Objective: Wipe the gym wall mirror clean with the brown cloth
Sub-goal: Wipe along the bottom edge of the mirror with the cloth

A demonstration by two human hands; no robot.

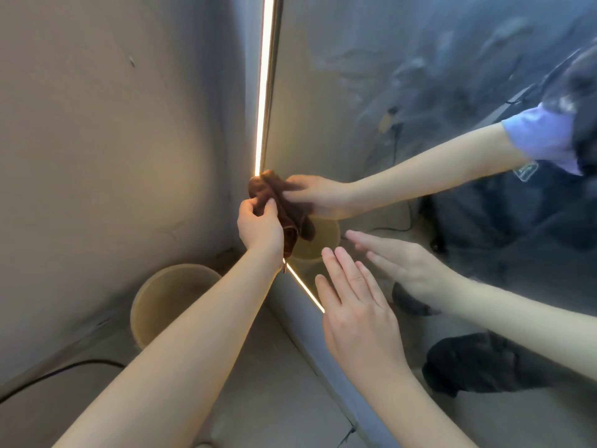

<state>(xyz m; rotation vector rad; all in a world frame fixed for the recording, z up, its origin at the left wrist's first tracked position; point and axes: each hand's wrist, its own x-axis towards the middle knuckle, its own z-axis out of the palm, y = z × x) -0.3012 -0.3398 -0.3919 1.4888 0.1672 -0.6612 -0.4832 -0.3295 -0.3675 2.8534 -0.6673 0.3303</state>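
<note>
Gripping the brown cloth (262, 190) w/ our left hand (260, 226), fingers & thumb curled round a bunched part of it, we hold it against the left edge of the mirror (355, 92), right at the lit strip (266, 76) that runs up the frame. The rest of the cloth hangs down past the wrist, near the mirror's bottom left corner. Our right hand (358, 315) is open, fingers straight & together, flat just beside the glass, right of the cloth & nearer to us; we can't tell if it touches. Higher up on the right the glass shows smeary streaks. On the floor (274, 383) left of the mirror, by the wall (113, 124), stands a tan bucket (168, 302); a black cable (64, 370) lies nearer, far left
</note>
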